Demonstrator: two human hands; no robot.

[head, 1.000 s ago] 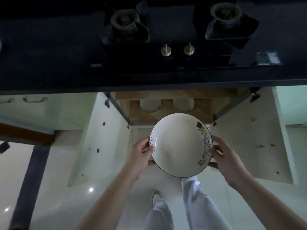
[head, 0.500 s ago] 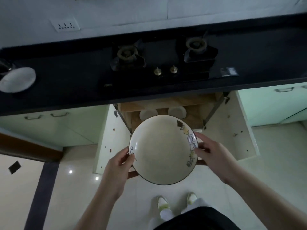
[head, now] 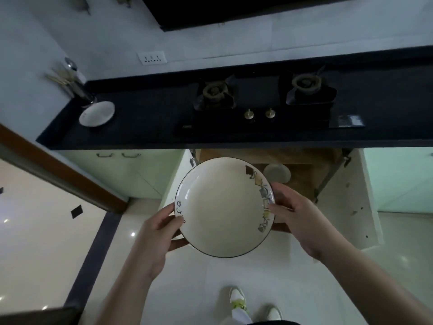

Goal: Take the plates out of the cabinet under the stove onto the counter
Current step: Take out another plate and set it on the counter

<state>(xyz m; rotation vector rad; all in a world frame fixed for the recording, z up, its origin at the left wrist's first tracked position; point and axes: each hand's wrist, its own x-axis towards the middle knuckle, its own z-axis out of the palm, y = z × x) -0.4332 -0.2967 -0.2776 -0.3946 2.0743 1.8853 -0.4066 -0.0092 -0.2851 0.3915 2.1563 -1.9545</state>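
Both hands are clamped on one plate (head: 223,207), the left hand (head: 155,233) pinching its left rim and the right hand (head: 296,216) its right rim, so it hangs level between them, equally near to each. Held so, the plate sits below and in front of the worktop (head: 150,123) edge, before the open cabinet (head: 297,165). Bare worktop lies up and to the left of the plate, between the stove (head: 262,102) and a white plate (head: 96,113) already set down.
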